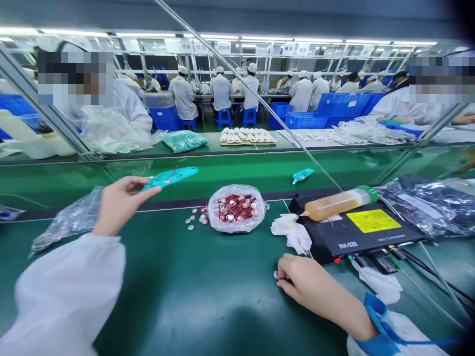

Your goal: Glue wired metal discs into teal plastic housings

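My left hand (pixel 124 200) pinches the near end of a teal plastic shell (pixel 171 178), held up over the far edge of the green mat (pixel 208 291). A thin red wire shows on the shell. Low over the mat at the right, my right hand (pixel 302 282) has its fingers closed around a small round silver disc (pixel 276 275); only part of the disc shows. Between the hands and farther back stands a white bowl lined with plastic (pixel 237 227), full of silver discs with red wires. Several loose discs (pixel 191 227) lie at its left side.
A black box (pixel 334 240) at the right carries a syringe of amber fluid (pixel 337 203), with crumpled tissue (pixel 293 232) beside it and cables in front. Another teal shell (pixel 303 175) lies beyond the mat. Plastic bags (pixel 70 222) flank both sides. People in white work across the bench.
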Tool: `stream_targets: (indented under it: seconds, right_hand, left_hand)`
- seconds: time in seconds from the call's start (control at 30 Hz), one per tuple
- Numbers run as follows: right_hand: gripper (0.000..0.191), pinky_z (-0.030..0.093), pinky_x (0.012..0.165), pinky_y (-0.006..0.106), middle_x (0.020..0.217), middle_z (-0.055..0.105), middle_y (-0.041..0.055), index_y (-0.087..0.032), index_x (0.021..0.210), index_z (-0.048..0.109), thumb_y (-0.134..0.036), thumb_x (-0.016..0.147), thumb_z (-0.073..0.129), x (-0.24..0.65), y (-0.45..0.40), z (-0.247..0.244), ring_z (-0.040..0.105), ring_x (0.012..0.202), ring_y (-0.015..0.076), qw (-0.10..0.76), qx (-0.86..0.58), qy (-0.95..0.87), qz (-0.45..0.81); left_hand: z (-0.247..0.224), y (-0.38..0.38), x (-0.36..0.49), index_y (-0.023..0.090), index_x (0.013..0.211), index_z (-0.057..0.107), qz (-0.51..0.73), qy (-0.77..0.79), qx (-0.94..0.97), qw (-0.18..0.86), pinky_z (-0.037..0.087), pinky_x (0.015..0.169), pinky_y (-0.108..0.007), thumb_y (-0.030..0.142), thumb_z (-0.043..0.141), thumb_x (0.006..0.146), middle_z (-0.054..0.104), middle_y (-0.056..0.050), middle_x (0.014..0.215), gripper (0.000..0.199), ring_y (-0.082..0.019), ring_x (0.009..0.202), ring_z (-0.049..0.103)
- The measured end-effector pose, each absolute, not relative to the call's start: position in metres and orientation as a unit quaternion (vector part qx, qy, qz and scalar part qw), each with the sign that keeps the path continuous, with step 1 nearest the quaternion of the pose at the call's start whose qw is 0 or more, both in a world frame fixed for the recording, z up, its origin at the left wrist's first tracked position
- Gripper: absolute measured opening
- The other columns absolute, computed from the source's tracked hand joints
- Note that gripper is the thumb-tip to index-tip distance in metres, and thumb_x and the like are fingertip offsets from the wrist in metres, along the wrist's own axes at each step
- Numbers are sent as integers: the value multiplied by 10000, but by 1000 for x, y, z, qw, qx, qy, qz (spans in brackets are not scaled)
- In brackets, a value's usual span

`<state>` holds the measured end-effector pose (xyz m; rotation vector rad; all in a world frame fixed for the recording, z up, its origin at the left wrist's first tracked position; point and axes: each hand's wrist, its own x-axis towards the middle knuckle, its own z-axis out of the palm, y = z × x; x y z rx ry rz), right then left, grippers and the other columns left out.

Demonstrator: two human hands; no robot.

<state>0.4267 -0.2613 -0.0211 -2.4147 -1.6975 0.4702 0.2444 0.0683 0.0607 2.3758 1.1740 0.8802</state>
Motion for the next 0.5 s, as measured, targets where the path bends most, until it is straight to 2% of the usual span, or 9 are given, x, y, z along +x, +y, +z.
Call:
stream_targets:
  seconds: [0.1,0.17,0.23,0.33,0.4,0.5]
  right_hand:
    - [183,400,654,268,830,601,27,-168,789,574,-8,787,486,424,-259,-26,596,757,171,106,-780,-598,154]
    - [208,410,670,272,845,589,22,-175,803,576,7,777,478,422,-257,-29,584,774,170,126,-761,-620,142]
    - [220,420,680,281,866,581,23,-180,830,576,8,774,477,420,-255,-32,575,786,175,135,-751,-633,132]
    - [215,442,693,306,891,570,29,-188,877,570,-13,789,480,420,-254,-34,566,805,191,134,-745,-642,123]
    - [201,453,698,323,895,564,34,-193,881,565,-29,794,487,420,-255,-37,565,817,202,129,-742,-649,112]
    - [186,460,643,324,835,560,38,-190,800,548,-23,778,468,423,-257,-48,574,774,211,109,-734,-667,61]
  left_hand:
    - [38,80,281,109,873,646,314,433,832,151,471,824,-342,427,420,917,678,35,814,392,-154,812,629]
    - [20,87,301,124,961,619,319,461,818,131,508,790,-373,369,513,905,668,-42,934,273,-161,845,631]
    - [2,91,318,137,1039,595,312,481,811,121,515,792,-385,346,538,898,638,-65,1033,259,-180,893,624]
    - [-14,92,333,151,1122,564,289,495,813,105,480,866,-441,337,555,886,578,-87,1172,300,-226,1025,577]
    - [-18,89,334,172,1203,518,279,499,816,83,419,942,-495,335,565,876,477,-104,1315,369,-270,1152,494]
    - [-13,88,313,190,1293,442,255,501,826,46,351,999,-528,350,577,862,331,-112,1440,479,-311,1260,378]
